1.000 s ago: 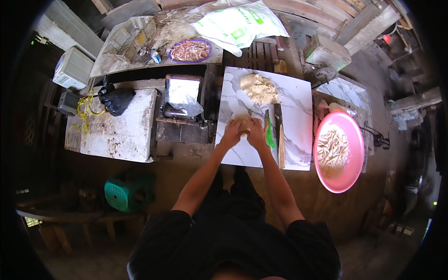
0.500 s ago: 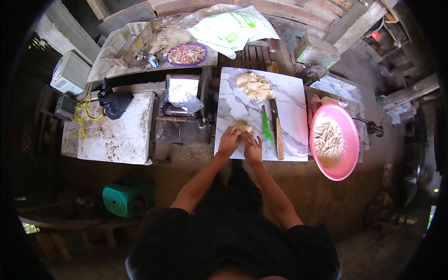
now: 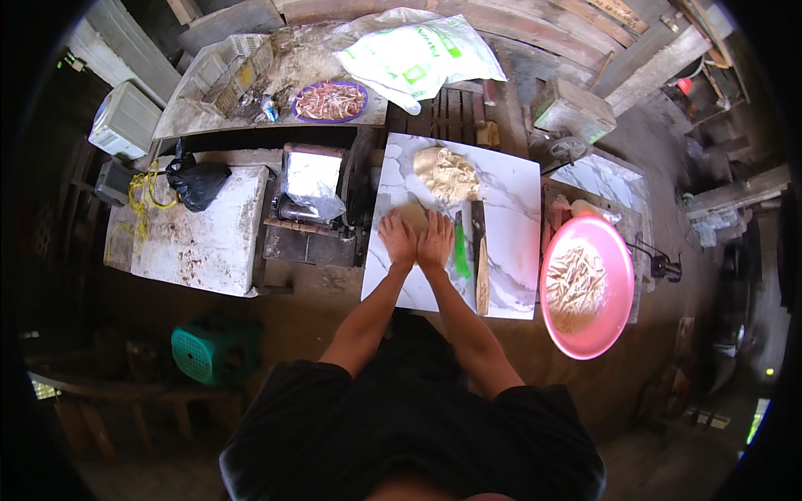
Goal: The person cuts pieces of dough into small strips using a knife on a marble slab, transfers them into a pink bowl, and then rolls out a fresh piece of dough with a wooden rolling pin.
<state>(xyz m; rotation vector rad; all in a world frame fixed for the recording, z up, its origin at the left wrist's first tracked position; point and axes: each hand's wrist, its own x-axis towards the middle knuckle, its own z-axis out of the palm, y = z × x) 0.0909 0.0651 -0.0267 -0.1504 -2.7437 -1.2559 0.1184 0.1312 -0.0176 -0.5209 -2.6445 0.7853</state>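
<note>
My left hand [image 3: 397, 239] and my right hand [image 3: 435, 240] lie side by side on a marble-patterned board [image 3: 510, 217], thumbs close together. Both have their fingers stretched forward, palms down. Between and just ahead of them is a flat, tan piece of dough [image 3: 412, 215], partly covered by the fingers. Beyond it sits a pale, crumbly mound of dough or flour [image 3: 448, 175]. To the right of my right hand lie a green tool [image 3: 462, 253], its kind unclear, and a long dark blade with a wooden handle [image 3: 482, 275].
A pink basin [image 3: 616, 313] of floured strips stands right of the board. Left are a roller machine [image 3: 311, 179], a black plastic bag [image 3: 198, 184] and a whitish slab [image 3: 200, 238]. Farther back are a purple-rimmed tray [image 3: 365, 102] and a white sack [image 3: 426, 58]. A green stool [image 3: 194, 355] stands lower left.
My hands have gone from pinching at the folded piece of dough to lying flat at it, fingers extended. The dough now looks flatter. The whole view has shifted slightly.
</note>
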